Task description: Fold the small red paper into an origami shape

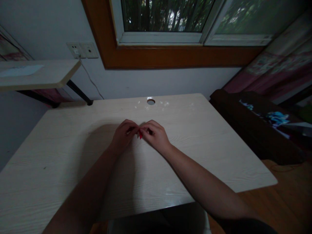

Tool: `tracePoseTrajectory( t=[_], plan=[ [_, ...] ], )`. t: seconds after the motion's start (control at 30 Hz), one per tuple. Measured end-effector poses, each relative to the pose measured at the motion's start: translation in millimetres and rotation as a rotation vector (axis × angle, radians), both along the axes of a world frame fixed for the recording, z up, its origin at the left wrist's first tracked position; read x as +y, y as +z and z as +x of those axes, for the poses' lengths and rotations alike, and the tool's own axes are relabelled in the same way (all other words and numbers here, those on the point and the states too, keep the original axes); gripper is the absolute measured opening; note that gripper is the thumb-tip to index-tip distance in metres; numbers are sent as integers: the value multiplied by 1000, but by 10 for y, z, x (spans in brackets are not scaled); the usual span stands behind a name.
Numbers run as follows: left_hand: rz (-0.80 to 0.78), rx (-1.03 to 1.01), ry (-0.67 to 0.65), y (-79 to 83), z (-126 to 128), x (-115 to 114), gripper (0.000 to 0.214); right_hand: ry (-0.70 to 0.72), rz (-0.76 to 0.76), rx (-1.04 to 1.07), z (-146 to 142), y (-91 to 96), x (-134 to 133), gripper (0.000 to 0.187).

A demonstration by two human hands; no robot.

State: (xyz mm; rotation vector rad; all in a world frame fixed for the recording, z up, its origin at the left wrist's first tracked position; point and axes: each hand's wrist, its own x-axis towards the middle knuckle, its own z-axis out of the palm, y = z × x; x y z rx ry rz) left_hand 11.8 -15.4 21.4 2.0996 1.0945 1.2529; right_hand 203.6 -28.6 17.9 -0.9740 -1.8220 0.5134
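Note:
Both hands meet over the middle of a pale wooden desk. My left hand and my right hand have their fingers curled and pinched together on a small red piece, which looks like folded paper. Only a sliver of red shows between the fingertips; the rest is hidden by the fingers. Both forearms reach in from the bottom edge of the view.
A round cable hole sits near the desk's far edge. A smaller raised table stands at the left, with wall sockets behind it. A dark wooden piece of furniture stands right of the desk, under a window.

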Motion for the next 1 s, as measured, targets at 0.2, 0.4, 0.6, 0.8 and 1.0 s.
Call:
tracePoseTrajectory(
  t=[0.2, 0.4, 0.6, 0.8, 1.0],
  plan=[
    [-65, -111, 7, -28, -25, 24, 6, 1, -15, 3, 0, -4, 11, 11],
    [-73, -178, -43, -91, -31, 69, 6, 6, -10, 16, -1, -14, 23, 10],
    [-30, -142, -23, -62, -27, 44, 5, 13, -6, 6, 2, 2, 15, 10],
    [10, -68, -40, -73, -32, 44, 8, 17, 11, -15, 11, 13, 14, 12],
    [-21, -96, -10, -10, 9, 24, 3, 28, 31, -34, 20, 16, 22, 14]
  ],
)
